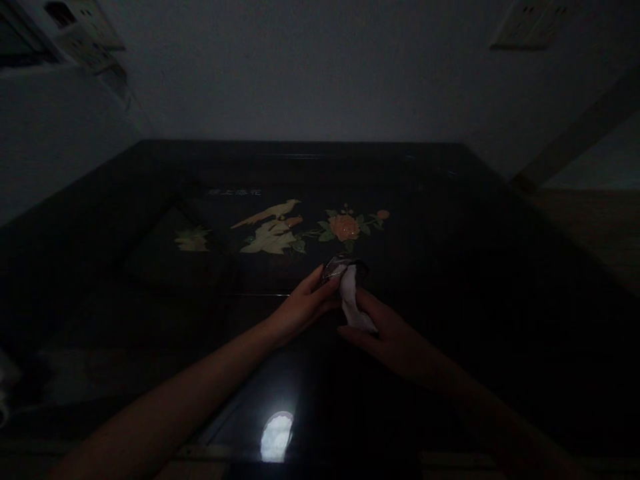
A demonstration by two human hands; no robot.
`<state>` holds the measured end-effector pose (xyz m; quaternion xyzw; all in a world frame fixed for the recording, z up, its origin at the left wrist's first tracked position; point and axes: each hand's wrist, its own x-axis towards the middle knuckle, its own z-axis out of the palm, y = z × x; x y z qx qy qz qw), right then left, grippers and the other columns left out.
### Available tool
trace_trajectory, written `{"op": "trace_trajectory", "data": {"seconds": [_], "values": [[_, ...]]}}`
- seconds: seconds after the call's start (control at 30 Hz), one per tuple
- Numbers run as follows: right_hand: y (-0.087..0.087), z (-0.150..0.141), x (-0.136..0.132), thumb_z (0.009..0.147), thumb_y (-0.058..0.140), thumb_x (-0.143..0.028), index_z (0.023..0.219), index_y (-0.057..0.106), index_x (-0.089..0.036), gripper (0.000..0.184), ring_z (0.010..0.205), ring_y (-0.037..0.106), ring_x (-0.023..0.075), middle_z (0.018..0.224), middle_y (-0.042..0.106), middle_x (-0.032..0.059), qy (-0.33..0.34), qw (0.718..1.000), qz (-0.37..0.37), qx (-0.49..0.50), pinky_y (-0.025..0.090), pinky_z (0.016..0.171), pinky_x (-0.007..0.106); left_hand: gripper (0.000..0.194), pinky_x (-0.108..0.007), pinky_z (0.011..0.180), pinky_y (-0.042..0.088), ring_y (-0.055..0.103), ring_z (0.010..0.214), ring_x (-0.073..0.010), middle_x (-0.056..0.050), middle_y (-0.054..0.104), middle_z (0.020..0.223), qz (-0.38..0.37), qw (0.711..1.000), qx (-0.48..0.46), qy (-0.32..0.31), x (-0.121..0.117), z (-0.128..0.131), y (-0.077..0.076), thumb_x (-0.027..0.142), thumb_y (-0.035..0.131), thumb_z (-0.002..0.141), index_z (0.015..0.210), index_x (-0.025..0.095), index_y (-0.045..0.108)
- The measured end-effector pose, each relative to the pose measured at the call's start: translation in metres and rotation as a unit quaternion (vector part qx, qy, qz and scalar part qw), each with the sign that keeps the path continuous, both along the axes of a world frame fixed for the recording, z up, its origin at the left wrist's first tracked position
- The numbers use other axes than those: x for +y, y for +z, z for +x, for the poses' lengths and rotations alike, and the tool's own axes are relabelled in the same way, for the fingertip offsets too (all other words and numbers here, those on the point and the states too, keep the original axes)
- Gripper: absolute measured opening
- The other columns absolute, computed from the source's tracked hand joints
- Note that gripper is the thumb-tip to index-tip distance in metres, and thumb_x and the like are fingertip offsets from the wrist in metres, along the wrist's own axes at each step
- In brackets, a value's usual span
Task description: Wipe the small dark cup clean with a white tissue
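Observation:
In the dim light my left hand (315,293) is closed around a clear, shiny object that looks like a drinking glass (333,267), tilted over the dark tabletop. A crumpled white tissue or cloth (353,303) lies against the glass's near right side. My right hand (380,327) holds the white piece between its thumb and fingers. Both hands are close together near the middle of the view. Shadow hides part of the right fingers and the glass's base.
The glossy black table (425,220) bears a bird picture (273,230) and a flower picture (345,227). A bright light reflection (277,437) shows at its near side. Wall sockets (530,23) are at upper right, others (93,43) at upper left. A pale wall (310,73) stands behind.

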<state>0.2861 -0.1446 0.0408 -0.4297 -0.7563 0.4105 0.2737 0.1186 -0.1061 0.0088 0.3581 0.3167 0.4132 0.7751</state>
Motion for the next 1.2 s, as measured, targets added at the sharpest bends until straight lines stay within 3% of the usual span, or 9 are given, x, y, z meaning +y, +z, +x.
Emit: {"op": "trace_trajectory", "data": {"seconds": [0.2,0.33,0.47,0.63,0.93,1.1,1.2], "values": [[-0.003,0.007,0.006,0.090,0.053,-0.029,0.121,0.055,-0.018,0.033,0.108,0.060,0.0230,0.119,0.062,0.0113,0.021,0.993,0.075,-0.088,0.049,0.093,0.039,0.035,-0.034,0.092,0.046,0.057,0.109,-0.0227,-0.007,0.062,0.118,0.015,1.000,0.004,-0.002,0.000,0.000,-0.002,0.031,0.065,0.081,0.115,0.023,0.061],[-0.007,0.009,0.009,0.089,0.054,-0.030,0.124,0.055,-0.016,0.038,0.118,0.055,0.0258,0.127,0.059,0.0138,0.020,0.970,0.167,-0.175,0.047,0.099,0.042,0.035,-0.034,0.092,0.046,0.057,0.110,-0.0229,-0.007,0.062,0.120,0.018,1.000,0.003,-0.007,0.000,0.000,-0.003,0.031,0.065,0.081,0.115,0.022,0.061],[-0.016,0.009,0.010,0.087,0.057,-0.025,0.130,0.052,-0.014,0.045,0.130,0.044,0.0293,0.136,0.052,0.0166,0.008,0.929,0.262,-0.261,0.042,0.104,0.047,0.037,-0.036,0.094,0.046,0.056,0.113,-0.0237,-0.008,0.060,0.124,0.018,1.000,-0.009,-0.010,0.001,0.000,-0.004,0.030,0.065,0.081,0.117,0.024,0.060],[-0.018,0.008,0.011,0.084,0.061,-0.021,0.133,0.048,-0.017,0.050,0.132,0.041,0.0300,0.138,0.051,0.0155,0.004,0.905,0.292,-0.309,0.041,0.104,0.050,0.036,-0.036,0.094,0.046,0.055,0.114,-0.0240,-0.008,0.059,0.126,0.019,1.000,-0.013,-0.017,0.001,-0.001,-0.004,0.029,0.064,0.082,0.118,0.024,0.060],[-0.017,0.007,0.007,0.086,0.057,-0.023,0.136,0.043,-0.015,0.053,0.130,0.044,0.0284,0.138,0.048,0.0159,0.018,0.954,0.205,-0.217,0.042,0.104,0.047,0.036,-0.038,0.094,0.046,0.055,0.113,-0.0246,-0.008,0.060,0.124,0.011,1.000,-0.013,-0.013,0.001,-0.001,-0.005,0.029,0.063,0.083,0.118,0.023,0.059],[-0.006,0.003,-0.001,0.086,0.057,-0.029,0.133,0.045,-0.016,0.051,0.125,0.048,0.0271,0.134,0.052,0.0148,0.017,0.993,0.070,-0.091,0.041,0.105,0.045,0.031,-0.033,0.090,0.047,0.057,0.108,-0.0220,-0.006,0.062,0.118,0.010,1.000,0.003,-0.005,0.000,-0.001,-0.003,0.030,0.064,0.083,0.113,0.023,0.061],[0.001,0.001,-0.004,0.086,0.057,-0.032,0.137,0.040,-0.017,0.057,0.123,0.050,0.0259,0.136,0.051,0.0132,0.013,0.999,-0.032,0.014,0.042,0.102,0.044,0.032,-0.032,0.089,0.047,0.059,0.105,-0.0210,-0.006,0.063,0.115,0.004,1.000,0.002,-0.002,0.000,-0.001,-0.002,0.031,0.066,0.080,0.111,0.022,0.062]]}}
